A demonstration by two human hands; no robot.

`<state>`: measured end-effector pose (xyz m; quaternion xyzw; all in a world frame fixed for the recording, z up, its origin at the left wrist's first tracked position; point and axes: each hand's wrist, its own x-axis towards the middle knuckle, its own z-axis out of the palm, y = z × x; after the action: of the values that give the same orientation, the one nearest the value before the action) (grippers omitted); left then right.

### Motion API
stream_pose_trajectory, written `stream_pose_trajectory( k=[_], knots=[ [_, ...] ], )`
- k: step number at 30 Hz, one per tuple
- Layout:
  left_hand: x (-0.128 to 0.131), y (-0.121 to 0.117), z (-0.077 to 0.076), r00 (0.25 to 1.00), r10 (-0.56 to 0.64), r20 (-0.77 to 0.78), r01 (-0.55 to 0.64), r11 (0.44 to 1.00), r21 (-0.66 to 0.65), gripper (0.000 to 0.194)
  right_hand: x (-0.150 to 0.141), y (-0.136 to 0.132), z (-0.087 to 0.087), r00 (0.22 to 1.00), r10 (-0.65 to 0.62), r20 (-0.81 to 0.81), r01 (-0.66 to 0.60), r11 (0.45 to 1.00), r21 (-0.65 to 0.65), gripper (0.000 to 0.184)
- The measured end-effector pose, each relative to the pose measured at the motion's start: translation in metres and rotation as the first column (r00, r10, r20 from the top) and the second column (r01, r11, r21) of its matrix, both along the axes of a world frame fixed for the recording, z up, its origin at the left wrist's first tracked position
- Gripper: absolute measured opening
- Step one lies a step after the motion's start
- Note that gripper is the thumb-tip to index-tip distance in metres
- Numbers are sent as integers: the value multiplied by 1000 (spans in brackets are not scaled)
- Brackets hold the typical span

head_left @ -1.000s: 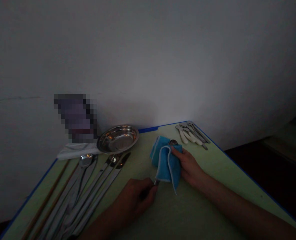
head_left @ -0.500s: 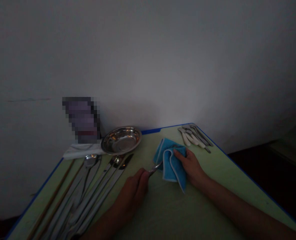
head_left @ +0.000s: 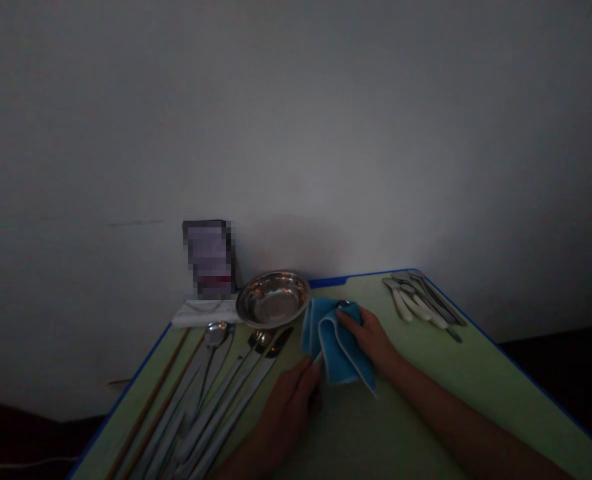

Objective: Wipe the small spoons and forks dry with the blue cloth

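Observation:
My left hand (head_left: 293, 393) is closed around the handle of a metal spoon, low in the middle of the view. A blue cloth (head_left: 343, 360) with a pale edge is folded round the spoon, hiding most of it. The spoon's shiny rounded tip (head_left: 343, 305) shows at the cloth's top. My right hand (head_left: 371, 333) pinches the cloth around the spoon from the right, thumb on top. Close to my left hand lie several long-handled knives and spoons (head_left: 221, 407) in a row.
A shiny metal bowl (head_left: 276, 301) stands at the back, against the wall. Left of it are a folded white cloth (head_left: 201, 313) and a blurred upright device (head_left: 211, 257). Wooden chopsticks (head_left: 151, 403) lie at left. Several utensils, some white-handled (head_left: 416, 303), lie back right on the green table (head_left: 426, 380).
The view has shifted, so the table sits lower and further right. My left hand is closer to the cloth, less of the handle shows, and the spoon's tip now pokes out on top.

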<state>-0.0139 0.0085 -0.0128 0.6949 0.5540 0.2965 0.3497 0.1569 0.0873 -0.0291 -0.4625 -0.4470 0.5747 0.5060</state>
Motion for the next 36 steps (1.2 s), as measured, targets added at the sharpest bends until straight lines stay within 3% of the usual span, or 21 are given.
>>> stream_pose_trajectory(
  k=[3, 6, 14, 26, 31, 36],
  knots=[
    [2, 1, -2, 1000, -7, 16, 8, 999, -34, 37, 7, -1, 2, 980, 165, -109, -175, 980, -92, 27],
    [6, 3, -1, 1000, -17, 19, 18, 998, -58, 37, 10, -1, 2, 956, 222, -191, -249, 959, -133, 26],
    [9, 2, 5, 996, -92, -10, 90, 992, -88, 38, 4, 0, 0, 972, 119, -201, -153, 974, -166, 28],
    [8, 3, 3, 997, -61, 48, 64, 996, -57, 37, 3, 1, 1, 954, 46, -297, -118, 967, -227, 27],
    [7, 2, 4, 994, -107, -11, 106, 993, -59, 36, 5, -1, 2, 965, 144, -218, -180, 971, -158, 26],
    [6, -1, 2, 996, -70, -51, 68, 997, -42, 36, 8, -2, 2, 950, 230, -213, -259, 958, -120, 28]
  ],
)
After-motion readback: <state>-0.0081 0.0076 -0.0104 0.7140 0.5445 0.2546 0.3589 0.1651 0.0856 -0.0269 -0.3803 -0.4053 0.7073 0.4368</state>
